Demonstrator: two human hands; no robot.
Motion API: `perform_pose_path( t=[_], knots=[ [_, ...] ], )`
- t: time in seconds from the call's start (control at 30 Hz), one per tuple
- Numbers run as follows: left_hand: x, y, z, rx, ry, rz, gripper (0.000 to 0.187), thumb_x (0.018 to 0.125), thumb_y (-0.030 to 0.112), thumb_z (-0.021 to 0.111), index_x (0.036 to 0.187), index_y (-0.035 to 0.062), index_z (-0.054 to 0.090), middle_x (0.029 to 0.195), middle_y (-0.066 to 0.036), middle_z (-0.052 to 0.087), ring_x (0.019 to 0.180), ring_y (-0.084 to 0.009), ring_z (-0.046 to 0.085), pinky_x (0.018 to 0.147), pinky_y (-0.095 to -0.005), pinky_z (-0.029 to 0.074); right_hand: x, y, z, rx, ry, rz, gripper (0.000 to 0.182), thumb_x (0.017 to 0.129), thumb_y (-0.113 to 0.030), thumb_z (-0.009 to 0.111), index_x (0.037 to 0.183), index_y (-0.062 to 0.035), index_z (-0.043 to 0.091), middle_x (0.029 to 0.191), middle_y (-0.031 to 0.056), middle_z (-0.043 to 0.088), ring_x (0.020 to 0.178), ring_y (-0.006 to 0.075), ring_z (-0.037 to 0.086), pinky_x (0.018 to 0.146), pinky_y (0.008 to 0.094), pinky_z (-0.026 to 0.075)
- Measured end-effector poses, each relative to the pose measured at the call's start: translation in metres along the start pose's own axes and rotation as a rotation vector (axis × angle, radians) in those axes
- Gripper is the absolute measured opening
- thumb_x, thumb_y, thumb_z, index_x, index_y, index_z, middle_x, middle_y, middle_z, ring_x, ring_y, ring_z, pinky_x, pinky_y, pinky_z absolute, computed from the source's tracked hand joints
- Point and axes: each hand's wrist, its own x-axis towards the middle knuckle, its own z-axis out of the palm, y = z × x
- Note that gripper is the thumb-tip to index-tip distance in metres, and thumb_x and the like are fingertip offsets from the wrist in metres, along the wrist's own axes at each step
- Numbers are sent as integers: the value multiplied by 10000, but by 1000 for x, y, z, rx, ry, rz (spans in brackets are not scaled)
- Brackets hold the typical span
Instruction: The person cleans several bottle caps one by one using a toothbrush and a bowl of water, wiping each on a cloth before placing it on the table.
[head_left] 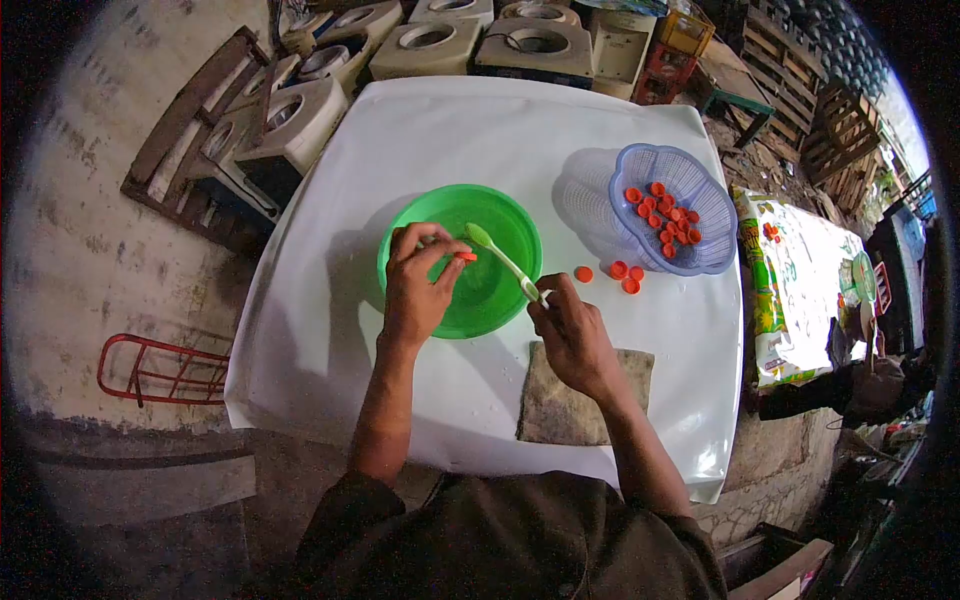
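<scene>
Just ahead of right hand (575, 348), the brush (510, 264) gripped in it is best angled lightly onto red cap (466, 256), pinched over green basin (482, 318) by left hand (417, 285).

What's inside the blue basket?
A loose cluster of red caps lies in the blue basket, some showing their hollow side. The basket floor directly beneath them is covered, and any cap fully hidden under others can't be seen.

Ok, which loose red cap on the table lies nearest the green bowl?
The lone red cap, leftmost on the table; the other loose caps cluster to its right, nearer the blue basket.
</scene>
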Motion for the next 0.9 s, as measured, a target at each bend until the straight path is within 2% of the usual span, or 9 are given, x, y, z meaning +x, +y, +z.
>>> perform_pose_path(
  t=[0.1,0.2,0.3,0.4,0.5,0.6,0.7,0.83,0.9],
  knots=[
    [-2,-10,1,106,-76,-19,159,753,-5,748,892,49,694,885,-64,692,805,-258,608,726,-390,500,-1,9,3,-240,50,-68,172,930,-80,553,1076,-28,478,724,227,610,667,432,615,594,501,482],
    [-5,-11,2,18,-47,-123,160,749,-10,749,886,52,693,892,-64,688,800,-247,609,728,-381,501,-5,17,10,-311,90,-115,137,945,-70,562,1059,1,539,690,181,598,584,317,595,555,377,432],
    [-6,3,-1,-150,-2,-114,167,754,-21,741,893,53,686,892,-64,681,811,-226,618,742,-357,504,-10,-7,10,-142,168,-80,167,936,-153,592,1057,-39,568,802,235,646,694,431,631,608,493,496],
    [-9,24,-1,-346,34,-50,167,764,-27,736,899,46,670,898,-68,678,826,-208,627,758,-331,504,-26,-15,1,-111,178,-98,186,928,-174,620,1049,-34,599,812,223,654,686,419,635,606,475,500],
    [-17,38,3,-498,44,41,166,801,-23,719,929,36,631,909,-89,672,842,-196,630,781,-316,507,-61,9,-17,-187,124,103,174,920,-179,639,1014,-33,631,803,215,655,684,406,641,606,461,502],
    [-27,58,16,-652,-42,24,156,843,-28,683,960,36,602,922,-107,676,858,-189,640,782,-313,517,-92,20,-30,-154,188,180,182,914,-185,659,996,-22,652,707,187,620,579,304,611,545,375,464],
    [-44,79,34,-774,-360,-11,130,875,-5,665,966,8,574,1023,-150,649,965,-227,642,834,-332,519,-113,0,-40,-31,287,193,193,921,-185,657,925,7,659,624,149,551,502,205,500,494,337,390],
    [-53,96,51,-815,-330,75,163,859,-47,667,980,9,572,977,-135,639,913,-208,632,826,-320,516,-139,36,-37,16,379,296,226,932,-182,640,840,24,660,562,73,519,473,129,419,459,313,338],
    [-55,104,58,-953,-362,-39,159,853,-50,672,976,2,585,961,-130,633,896,-206,627,831,-315,511,-151,41,-43,-23,426,358,217,923,-171,654,833,26,660,569,50,518,473,103,417,449,302,330]
  ],
)
